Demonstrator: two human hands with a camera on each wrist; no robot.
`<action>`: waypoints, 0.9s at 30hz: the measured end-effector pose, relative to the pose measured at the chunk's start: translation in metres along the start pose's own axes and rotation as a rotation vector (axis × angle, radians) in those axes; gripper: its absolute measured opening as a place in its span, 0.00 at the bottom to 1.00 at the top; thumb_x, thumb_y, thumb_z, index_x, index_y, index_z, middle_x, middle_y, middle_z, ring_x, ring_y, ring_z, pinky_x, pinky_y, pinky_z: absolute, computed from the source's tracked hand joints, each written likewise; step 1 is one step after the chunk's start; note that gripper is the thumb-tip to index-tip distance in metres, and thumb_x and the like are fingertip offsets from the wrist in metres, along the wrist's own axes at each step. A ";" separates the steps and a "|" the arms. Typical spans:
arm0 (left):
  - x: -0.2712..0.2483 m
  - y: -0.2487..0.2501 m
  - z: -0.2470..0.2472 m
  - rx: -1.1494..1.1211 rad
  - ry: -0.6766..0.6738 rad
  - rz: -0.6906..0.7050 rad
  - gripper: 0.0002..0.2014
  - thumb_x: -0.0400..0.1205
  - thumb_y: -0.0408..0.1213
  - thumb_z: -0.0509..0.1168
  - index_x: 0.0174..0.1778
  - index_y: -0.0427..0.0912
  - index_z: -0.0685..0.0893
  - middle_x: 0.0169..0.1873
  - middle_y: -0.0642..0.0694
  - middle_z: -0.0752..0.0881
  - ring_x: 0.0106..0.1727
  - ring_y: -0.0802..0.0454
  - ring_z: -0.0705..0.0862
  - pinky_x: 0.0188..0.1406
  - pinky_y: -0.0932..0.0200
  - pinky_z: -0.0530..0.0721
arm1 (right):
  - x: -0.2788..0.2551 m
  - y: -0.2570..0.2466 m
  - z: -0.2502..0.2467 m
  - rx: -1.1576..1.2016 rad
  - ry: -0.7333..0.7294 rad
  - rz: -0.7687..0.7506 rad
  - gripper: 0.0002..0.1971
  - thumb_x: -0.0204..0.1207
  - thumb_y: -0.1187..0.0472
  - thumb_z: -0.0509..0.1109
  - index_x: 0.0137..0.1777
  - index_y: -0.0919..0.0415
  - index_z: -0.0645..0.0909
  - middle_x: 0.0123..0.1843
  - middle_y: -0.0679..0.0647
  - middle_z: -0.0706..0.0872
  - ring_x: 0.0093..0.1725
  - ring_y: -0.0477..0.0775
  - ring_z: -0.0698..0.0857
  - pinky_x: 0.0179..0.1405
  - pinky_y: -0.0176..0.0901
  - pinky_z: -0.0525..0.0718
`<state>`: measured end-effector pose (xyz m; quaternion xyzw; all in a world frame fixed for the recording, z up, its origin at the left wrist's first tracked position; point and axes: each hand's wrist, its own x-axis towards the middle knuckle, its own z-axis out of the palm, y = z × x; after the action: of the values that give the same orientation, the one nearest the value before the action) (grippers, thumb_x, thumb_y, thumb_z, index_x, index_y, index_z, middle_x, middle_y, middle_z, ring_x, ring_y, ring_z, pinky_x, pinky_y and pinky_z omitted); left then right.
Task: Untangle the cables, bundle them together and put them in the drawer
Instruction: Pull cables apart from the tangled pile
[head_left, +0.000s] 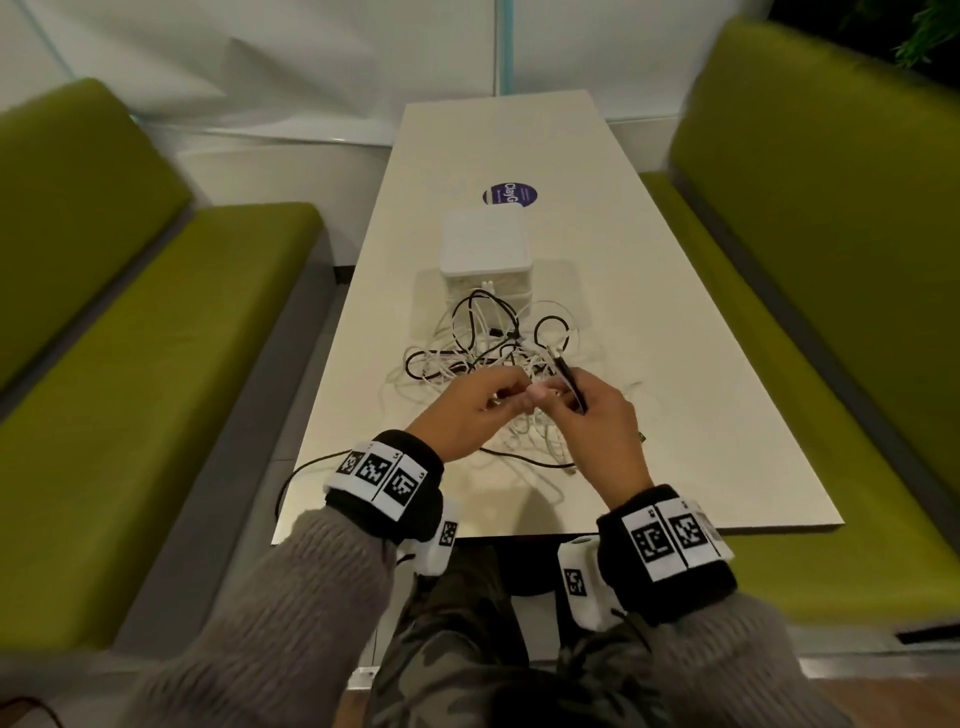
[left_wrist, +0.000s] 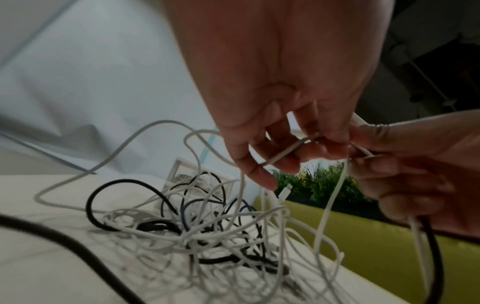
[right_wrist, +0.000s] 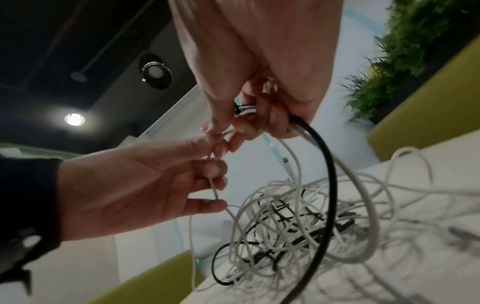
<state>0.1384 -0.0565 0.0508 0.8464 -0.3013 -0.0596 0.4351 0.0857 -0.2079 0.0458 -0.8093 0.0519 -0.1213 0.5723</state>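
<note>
left hand (head_left: 470, 415) and right hand (head_left: 597, 415) raised together, fingers (left_wrist: 262, 176) curled, pinching

2 green benches (head_left: 135, 364), white wall (head_left: 260, 62)

hands (head_left: 467, 410): 2 | benches (head_left: 130, 364): 2 | white box (head_left: 485, 244): 1 | table (head_left: 675, 364): 1

head looks down, wrists close below
</note>
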 end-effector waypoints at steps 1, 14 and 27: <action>-0.001 -0.002 0.000 0.005 -0.016 -0.014 0.09 0.84 0.41 0.61 0.41 0.43 0.80 0.35 0.56 0.81 0.39 0.62 0.78 0.42 0.66 0.75 | 0.001 0.002 -0.004 -0.037 0.030 0.009 0.05 0.77 0.54 0.72 0.43 0.52 0.82 0.33 0.46 0.84 0.31 0.41 0.79 0.31 0.24 0.74; -0.002 -0.030 -0.015 -0.053 0.028 -0.140 0.10 0.86 0.36 0.56 0.42 0.40 0.79 0.37 0.54 0.84 0.41 0.65 0.79 0.49 0.73 0.74 | 0.004 0.000 -0.052 0.558 0.412 0.252 0.16 0.83 0.46 0.63 0.36 0.52 0.70 0.27 0.43 0.67 0.24 0.40 0.65 0.26 0.34 0.64; -0.005 -0.007 -0.009 -0.161 0.000 -0.056 0.11 0.86 0.38 0.57 0.38 0.45 0.79 0.35 0.53 0.80 0.39 0.62 0.78 0.46 0.69 0.75 | 0.011 -0.018 0.000 -0.092 -0.013 -0.007 0.10 0.79 0.53 0.69 0.39 0.56 0.85 0.29 0.45 0.82 0.29 0.39 0.77 0.29 0.27 0.71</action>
<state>0.1406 -0.0442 0.0498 0.8167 -0.2717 -0.0959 0.5001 0.0954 -0.2040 0.0640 -0.8356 0.0510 -0.1156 0.5346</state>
